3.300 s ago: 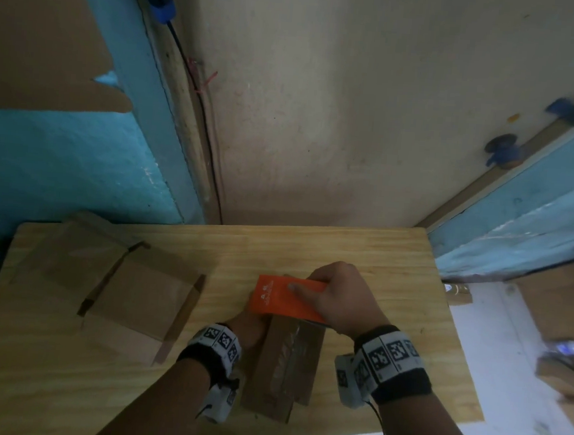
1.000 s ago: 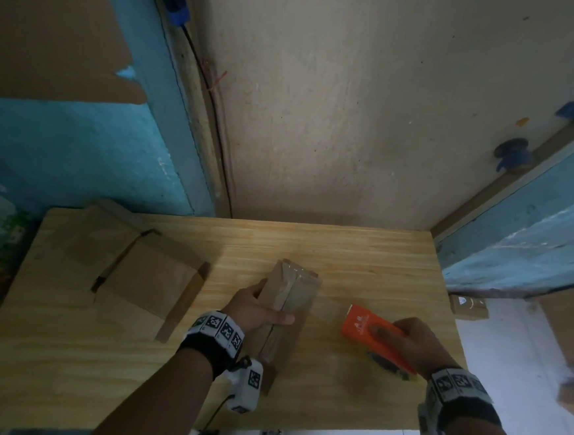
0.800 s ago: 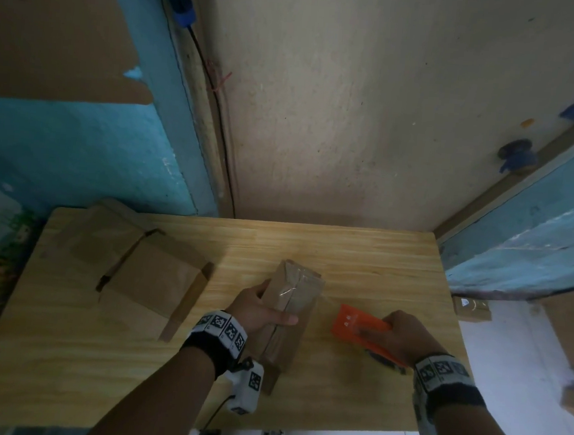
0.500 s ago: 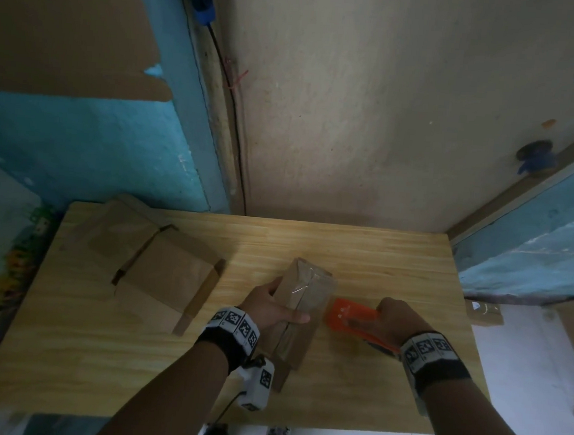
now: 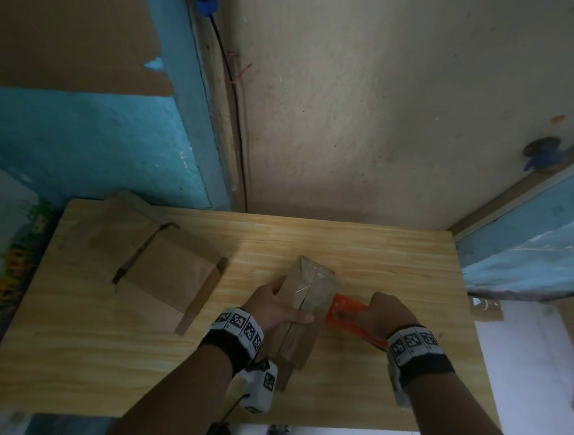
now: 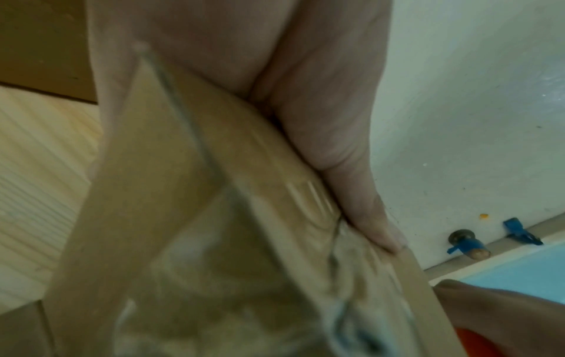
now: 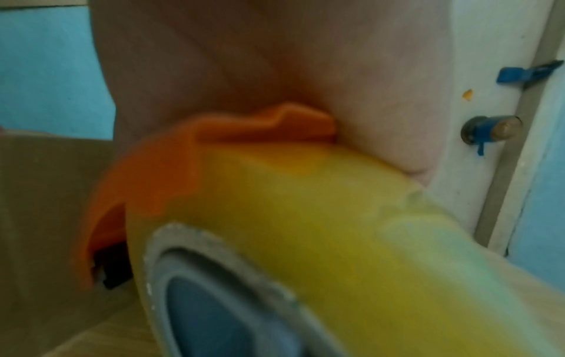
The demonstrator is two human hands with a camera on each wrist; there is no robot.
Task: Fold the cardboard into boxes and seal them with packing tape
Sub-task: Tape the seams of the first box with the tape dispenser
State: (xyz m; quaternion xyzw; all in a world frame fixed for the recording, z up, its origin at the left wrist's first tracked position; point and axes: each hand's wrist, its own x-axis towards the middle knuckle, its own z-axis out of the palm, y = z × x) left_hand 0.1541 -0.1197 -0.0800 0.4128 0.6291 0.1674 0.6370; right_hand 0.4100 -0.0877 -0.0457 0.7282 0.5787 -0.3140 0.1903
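A small brown cardboard box [image 5: 309, 287] stands in the middle of the wooden table [image 5: 396, 256], with clear tape over its top seam. My left hand [image 5: 276, 307] grips its left side, thumb across the top; the left wrist view shows the thumb [image 6: 360, 193] pressed along the taped flap of the box [image 6: 171, 217]. My right hand [image 5: 386, 316] grips an orange tape dispenser [image 5: 343, 311], held against the box's right side. In the right wrist view the dispenser's orange guard [image 7: 171, 174] and yellowish tape roll [image 7: 305, 217] fill the frame.
Several flat folded cardboard blanks [image 5: 158, 258] lie at the table's back left. Walls close off the far side and the right. More cardboard [image 5: 484, 306] lies on the white floor to the right.
My right hand has brought the dispenser leftward from the open table to the box's right side. The left hand keeps hold of the box.
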